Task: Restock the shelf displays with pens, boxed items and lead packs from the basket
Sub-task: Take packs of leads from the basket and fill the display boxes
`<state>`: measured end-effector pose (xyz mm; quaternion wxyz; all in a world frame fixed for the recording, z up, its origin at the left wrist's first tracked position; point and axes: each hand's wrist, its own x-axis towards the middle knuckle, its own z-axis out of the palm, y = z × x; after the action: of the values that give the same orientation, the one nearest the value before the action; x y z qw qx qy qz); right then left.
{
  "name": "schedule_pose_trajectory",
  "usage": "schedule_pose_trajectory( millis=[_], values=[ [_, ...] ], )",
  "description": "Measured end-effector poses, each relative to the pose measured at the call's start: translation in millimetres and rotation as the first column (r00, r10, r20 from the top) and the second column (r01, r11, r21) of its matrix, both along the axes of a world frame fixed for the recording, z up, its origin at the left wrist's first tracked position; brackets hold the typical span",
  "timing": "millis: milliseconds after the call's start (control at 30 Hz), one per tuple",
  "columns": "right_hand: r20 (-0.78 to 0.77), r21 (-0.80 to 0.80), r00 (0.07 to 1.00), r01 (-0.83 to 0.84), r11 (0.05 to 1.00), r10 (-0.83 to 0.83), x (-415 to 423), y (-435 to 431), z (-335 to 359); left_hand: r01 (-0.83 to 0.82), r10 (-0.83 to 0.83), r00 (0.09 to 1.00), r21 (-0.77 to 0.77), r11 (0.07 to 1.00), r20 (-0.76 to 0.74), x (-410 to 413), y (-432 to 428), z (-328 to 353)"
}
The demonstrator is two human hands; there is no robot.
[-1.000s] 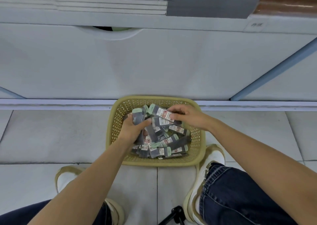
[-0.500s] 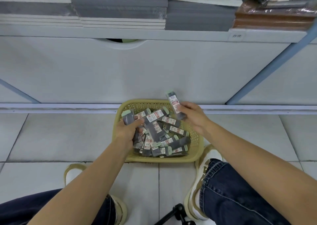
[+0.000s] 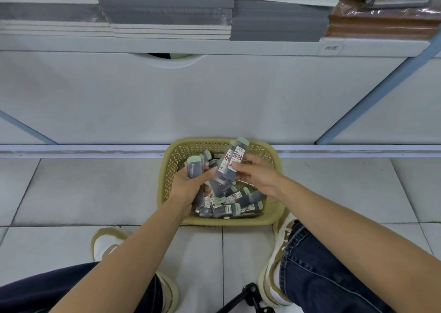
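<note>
A yellow woven plastic basket (image 3: pixel 274 160) sits on the tiled floor against the shelf base. It holds several grey lead packs (image 3: pixel 241 200) with pale green caps and red-and-white labels. My left hand (image 3: pixel 188 186) grips one upright lead pack (image 3: pixel 194 169) over the basket's left side. My right hand (image 3: pixel 259 176) pinches another lead pack (image 3: pixel 233 160), held upright with its label facing me, above the basket's middle.
A white shelf edge (image 3: pixel 214 46) runs overhead with stacks of grey notebooks (image 3: pixel 167 10) and brown wrapped books (image 3: pixel 381 24). Blue diagonal braces (image 3: pixel 372 98) flank the white base panel. My shoes and jeans are beside the basket; a black tripod leg (image 3: pixel 248 296) lies below.
Both hands rose from the pile, each with a lead pack. The right hand's pack has moved left towards the left hand. The view tilted up, showing more of the shelf.
</note>
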<state>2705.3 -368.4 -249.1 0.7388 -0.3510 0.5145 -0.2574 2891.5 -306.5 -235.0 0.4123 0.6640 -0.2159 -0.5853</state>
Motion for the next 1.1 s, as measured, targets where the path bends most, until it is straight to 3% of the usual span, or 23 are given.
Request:
schedule_pose_trajectory(
  millis=[133, 267, 400, 467, 633, 833, 967, 1100],
  values=[
    [-0.040, -0.089, 0.995, -0.091, 0.992, 0.088, 0, -2, 9, 0.099, -0.099, 0.995, -0.023, 0.995, 0.024, -6, -7, 12],
    [-0.080, -0.150, 0.993, -0.103, 0.983, 0.092, 6, -8, 26, 0.172, -0.160, 0.975, -0.068, 0.983, 0.151, -15, -16, 29],
    [0.053, -0.162, 0.993, -0.097, 0.982, 0.107, -1, -28, 66, 0.189, -0.155, 0.963, -0.143, 0.972, 0.218, -17, -33, 61],
    [0.034, -0.249, 0.993, -0.097, 0.964, 0.109, -7, -42, 97, 0.210, -0.175, 0.967, -0.192, 0.959, 0.187, -19, -42, 83],
    [-0.244, -0.516, 0.960, -0.246, 0.820, 0.135, -30, -72, 183, 0.353, -0.329, 0.935, -0.276, 0.894, 0.130, -38, -65, 152],
    [-0.325, -0.707, 0.941, -0.310, 0.636, 0.097, -81, -87, 301, 0.393, -0.437, 0.899, -0.360, 0.846, -0.045, -71, -98, 254],
    [-0.205, -0.839, 0.979, -0.172, 0.515, -0.006, -111, -87, 376, 0.478, -0.598, 0.793, -0.488, 0.730, -0.119, -90, -113, 325],
    [-0.025, -0.925, 0.988, 0.035, 0.377, -0.153, -138, -91, 437, 0.467, -0.593, 0.805, -0.632, 0.618, 0.015, -107, -126, 376]
  ],
)
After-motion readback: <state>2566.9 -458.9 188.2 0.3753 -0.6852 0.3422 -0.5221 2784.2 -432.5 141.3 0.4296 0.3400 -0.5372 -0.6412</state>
